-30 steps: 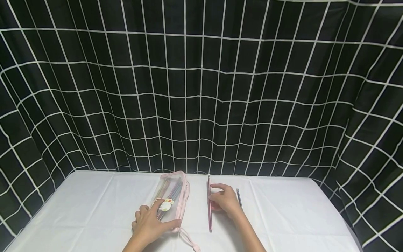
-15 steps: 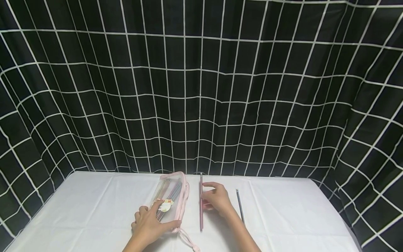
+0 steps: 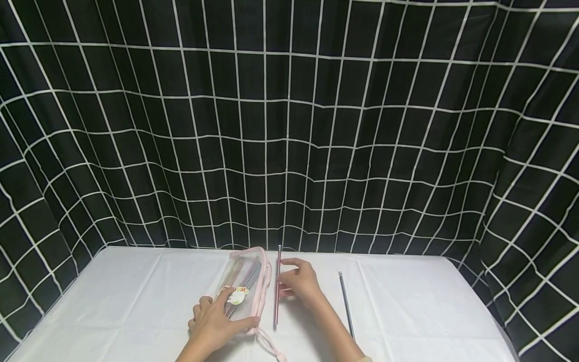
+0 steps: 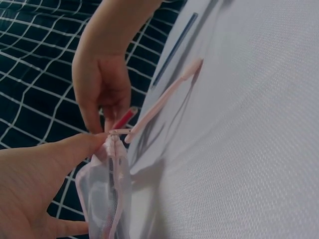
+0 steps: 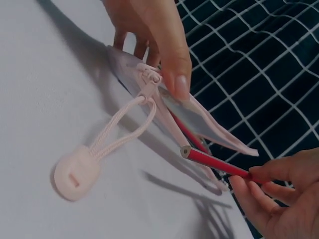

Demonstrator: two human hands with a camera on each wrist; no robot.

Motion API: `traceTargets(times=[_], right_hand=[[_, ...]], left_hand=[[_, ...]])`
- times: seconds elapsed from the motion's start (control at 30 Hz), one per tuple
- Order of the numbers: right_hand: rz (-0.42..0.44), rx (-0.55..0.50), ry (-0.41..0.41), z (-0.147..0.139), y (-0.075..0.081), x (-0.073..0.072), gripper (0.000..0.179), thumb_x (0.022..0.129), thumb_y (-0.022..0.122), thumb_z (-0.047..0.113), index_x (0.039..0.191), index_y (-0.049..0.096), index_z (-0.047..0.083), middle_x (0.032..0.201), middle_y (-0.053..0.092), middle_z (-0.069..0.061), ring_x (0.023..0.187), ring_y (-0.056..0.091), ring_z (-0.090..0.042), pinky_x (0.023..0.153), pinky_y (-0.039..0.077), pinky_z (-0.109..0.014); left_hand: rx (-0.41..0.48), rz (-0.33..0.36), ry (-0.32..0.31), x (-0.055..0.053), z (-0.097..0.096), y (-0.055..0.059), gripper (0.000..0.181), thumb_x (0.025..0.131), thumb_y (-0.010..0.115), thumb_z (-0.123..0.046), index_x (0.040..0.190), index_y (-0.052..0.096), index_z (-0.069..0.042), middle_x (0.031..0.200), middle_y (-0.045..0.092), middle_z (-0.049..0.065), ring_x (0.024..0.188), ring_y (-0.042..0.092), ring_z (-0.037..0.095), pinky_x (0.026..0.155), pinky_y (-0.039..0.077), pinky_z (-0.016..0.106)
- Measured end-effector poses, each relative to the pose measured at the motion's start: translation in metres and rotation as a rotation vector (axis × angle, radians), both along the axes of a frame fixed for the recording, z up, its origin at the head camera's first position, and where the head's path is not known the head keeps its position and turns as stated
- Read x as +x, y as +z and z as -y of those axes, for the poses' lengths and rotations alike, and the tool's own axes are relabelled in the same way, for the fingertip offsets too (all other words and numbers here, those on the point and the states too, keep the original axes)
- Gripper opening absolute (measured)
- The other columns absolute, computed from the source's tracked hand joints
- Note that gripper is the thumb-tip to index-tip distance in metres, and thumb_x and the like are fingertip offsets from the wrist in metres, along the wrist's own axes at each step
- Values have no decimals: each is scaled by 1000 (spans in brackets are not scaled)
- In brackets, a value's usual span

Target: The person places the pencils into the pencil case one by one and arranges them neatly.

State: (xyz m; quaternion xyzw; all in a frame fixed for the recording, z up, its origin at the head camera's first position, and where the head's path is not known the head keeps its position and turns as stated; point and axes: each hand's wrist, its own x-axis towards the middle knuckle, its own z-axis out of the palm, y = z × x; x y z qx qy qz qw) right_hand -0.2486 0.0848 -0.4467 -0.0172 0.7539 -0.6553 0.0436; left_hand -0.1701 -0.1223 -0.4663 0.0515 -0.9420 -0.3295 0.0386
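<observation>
A clear pencil case (image 3: 258,301) with pink edging and a cartoon label lies slanted on the table, several pencils showing through it. My left hand (image 3: 211,318) holds its near end, thumb by the zip and fingers on the far side. In the right wrist view the zip side gapes open, with a red pencil (image 5: 188,130) inside. Just right of the case, my right hand (image 3: 299,282) pinches another red pencil (image 3: 277,296) between thumb and fingers. That pencil points away from me, close beside the opening and outside it.
A dark pencil (image 3: 346,301) lies on the white tablecloth (image 3: 407,301) right of my right forearm. From the zip hangs a pink cord with a tab (image 5: 77,174). Behind the table hangs a black curtain (image 3: 289,151) with a white grid.
My right hand has moved left with the red pencil, bringing it close to the pencil case. More of the dark pencil shows now. The left hand and the case stay in place.
</observation>
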Motion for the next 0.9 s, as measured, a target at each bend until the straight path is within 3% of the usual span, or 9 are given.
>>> traceTargets(times=[0.27, 0.9], right_hand=[[19, -20, 1, 11, 1, -1, 56, 86, 67, -9, 139, 53, -16, 97, 74, -31, 74, 78, -32, 65, 64, -36], [86, -86, -25, 27, -6, 1, 59, 88, 67, -9, 143, 49, -15, 94, 74, -24, 68, 74, -17, 67, 63, -36]], left_hand=[[-2, 3, -5, 1, 1, 1, 102, 66, 91, -64, 147, 58, -12, 114, 50, 26, 102, 46, 40, 80, 41, 60], [11, 10, -11, 2, 0, 1, 102, 67, 90, -63, 148, 57, -13, 117, 50, 27, 104, 45, 40, 81, 40, 60]])
